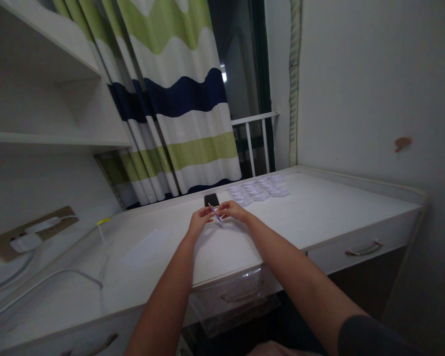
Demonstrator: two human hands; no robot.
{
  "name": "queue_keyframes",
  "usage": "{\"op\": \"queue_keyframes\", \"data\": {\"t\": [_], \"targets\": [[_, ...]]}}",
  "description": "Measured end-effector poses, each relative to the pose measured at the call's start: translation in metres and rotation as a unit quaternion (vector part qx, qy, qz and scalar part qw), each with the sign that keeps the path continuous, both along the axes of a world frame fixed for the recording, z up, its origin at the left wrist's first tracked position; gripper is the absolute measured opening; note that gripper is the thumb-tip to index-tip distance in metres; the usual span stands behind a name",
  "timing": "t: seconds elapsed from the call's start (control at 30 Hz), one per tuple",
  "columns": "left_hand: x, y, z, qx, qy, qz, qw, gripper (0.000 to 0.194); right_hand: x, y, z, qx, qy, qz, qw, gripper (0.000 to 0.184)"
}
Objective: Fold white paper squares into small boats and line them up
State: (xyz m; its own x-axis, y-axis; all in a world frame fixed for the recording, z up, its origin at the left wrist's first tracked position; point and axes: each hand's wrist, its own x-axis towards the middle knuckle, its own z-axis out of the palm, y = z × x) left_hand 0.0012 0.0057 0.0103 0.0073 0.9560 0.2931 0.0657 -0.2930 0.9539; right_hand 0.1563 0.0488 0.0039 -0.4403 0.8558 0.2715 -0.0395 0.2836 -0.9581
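Note:
Both arms reach out over a white desk. My left hand and my right hand meet above its middle, fingers pinched together on a small thin piece with a purple edge, held between them. Whether it is paper or a card is too small to tell. A dark phone lies flat just beyond the hands. Further back right is a spread of several small white folded pieces.
A white sheet lies on the desk to the left. A wall socket with plugs and cables sits at far left. White shelves hang above left, a striped curtain behind, and drawer handles below the desk's front.

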Motion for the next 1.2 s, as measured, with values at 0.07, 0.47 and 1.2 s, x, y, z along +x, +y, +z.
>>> {"op": "queue_keyframes", "data": {"t": [0.07, 0.47, 1.2], "targets": [[0.0, -0.001, 0.0, 0.007, -0.006, 0.004, 1.0, 0.034, 0.0, 0.001, 0.0, 0.003, 0.003, 0.001, 1.0, 0.015], [0.002, -0.006, 0.002, -0.012, -0.042, -0.037, 0.998, 0.033, 0.001, -0.005, 0.002, 0.031, -0.012, -0.009, 0.999, 0.02], [0.002, -0.004, 0.001, -0.002, -0.015, -0.019, 1.0, 0.034, -0.002, 0.0, 0.001, 0.071, 0.004, -0.001, 0.997, 0.023]]}}
